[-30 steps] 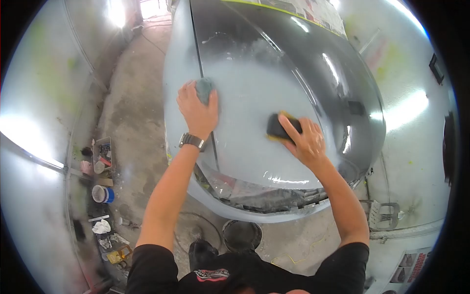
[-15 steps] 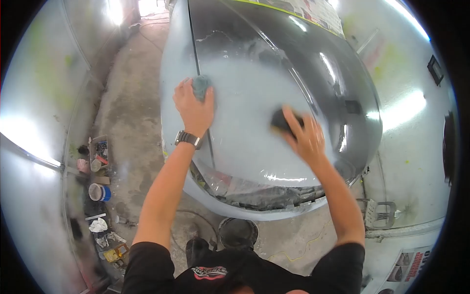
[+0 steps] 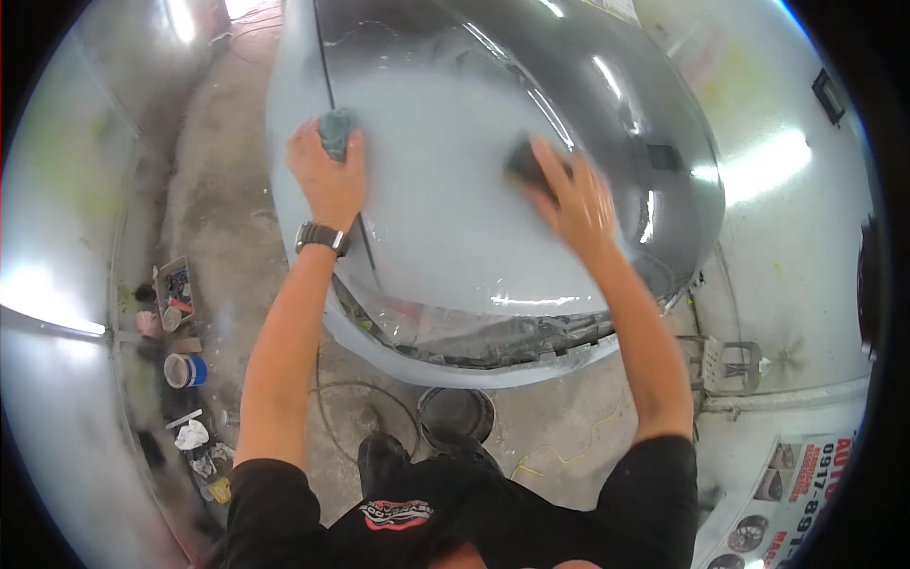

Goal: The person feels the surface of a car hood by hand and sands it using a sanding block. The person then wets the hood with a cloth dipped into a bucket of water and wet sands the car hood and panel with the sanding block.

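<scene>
My left hand (image 3: 329, 180) is wrapped round a grey-green sponge or cloth (image 3: 336, 134) and rests at the dark seam on the left part of a car hood (image 3: 445, 209). The hood is pale grey in the middle and dark and glossy toward the back and right. A dark block with a yellowish edge (image 3: 533, 169) lies flat on the pale area, gripped by my right hand (image 3: 575, 197), which looks wet and slightly blurred. Below the hood's front edge is a strip of taped, torn-looking covering (image 3: 474, 343).
A dark bucket (image 3: 456, 415) stands on the floor by my feet, beside a looped hose (image 3: 319, 417). Along the left wall are a blue-and-white tub (image 3: 185, 370) and a box of items (image 3: 175, 289). A chair (image 3: 725, 366) stands at the right.
The view has shifted, so the car and both hands appear further left and higher. My right hand and the block have moved forward on the hood; my left hand still holds the sponge near the seam.
</scene>
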`<state>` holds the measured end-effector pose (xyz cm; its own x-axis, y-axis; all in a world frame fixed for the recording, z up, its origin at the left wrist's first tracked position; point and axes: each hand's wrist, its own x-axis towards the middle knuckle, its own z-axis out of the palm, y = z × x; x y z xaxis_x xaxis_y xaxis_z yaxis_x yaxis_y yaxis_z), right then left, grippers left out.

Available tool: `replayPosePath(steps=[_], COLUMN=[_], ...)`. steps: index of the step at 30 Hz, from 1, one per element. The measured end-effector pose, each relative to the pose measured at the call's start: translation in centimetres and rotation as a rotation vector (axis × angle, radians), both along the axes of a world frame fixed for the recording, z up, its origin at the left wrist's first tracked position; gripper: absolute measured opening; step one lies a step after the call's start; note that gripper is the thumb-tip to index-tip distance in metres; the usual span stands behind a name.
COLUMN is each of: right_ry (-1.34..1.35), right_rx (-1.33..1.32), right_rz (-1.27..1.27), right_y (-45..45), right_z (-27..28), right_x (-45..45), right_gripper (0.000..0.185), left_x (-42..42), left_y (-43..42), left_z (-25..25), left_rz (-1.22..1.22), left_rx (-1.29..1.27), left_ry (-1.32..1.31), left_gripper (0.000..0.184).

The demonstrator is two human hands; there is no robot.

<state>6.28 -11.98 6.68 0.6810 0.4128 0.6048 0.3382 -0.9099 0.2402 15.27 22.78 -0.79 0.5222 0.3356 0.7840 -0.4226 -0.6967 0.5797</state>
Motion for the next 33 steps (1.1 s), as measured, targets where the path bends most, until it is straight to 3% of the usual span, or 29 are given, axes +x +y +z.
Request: replayPosePath(steps=[4,8,10,13,17,20,26,29,33], right_ry=[0.020,0.081,0.063,0.089,-0.054,0.069,0.132,0.123,0.072], right_rx=[-0.037,0.030,0.120,0.103,0.015,-0.006,0.147,0.106,0.050], right_rz=[0.011,-0.049,-0.191,-0.092,0.080,0.059,-0.152,0.005,0.134], right_y=[-3.7,1.1,3.5,2.1,-3.9,-5.0,5.3,3.2,-2.4], right_z=[-2.0,3.6,3.9,3.6,-1.1,-1.0,5.2,4.4,0.9], right_x=[-5.2,10.3,15.5,11.5,-2.3,-1.7,17.6,13.9,0.5], right_gripper=[0.076,0.067,0.063,0.065,0.072,0.076,0.059,0.063,0.073], left_x=[0.1,0.1,0.1,-0.4,0.1,-0.2,-0.6,-0.6,-0.4], left_y=[-0.3,0.0,0.2,0.0,0.0,-0.3,-0.2,-0.2,-0.2], left_z=[0.6,0.5,0.2,0.6,0.5,0.7,1.0,0.8,0.7], left_rz=[0.015,0.006,-0.003,0.023,0.042,0.039,0.027,0.045,0.033], left_rx=[-0.013,0.008,0.004,0.015,-0.006,-0.022,0.006,0.001,-0.011], left_ry=[0.041,0.047,0.054,0.072,0.069,0.102,0.120,0.108,0.110], left_gripper=[0.054,0.053,0.053,0.052,0.052,0.052,0.052,0.051,0.051])
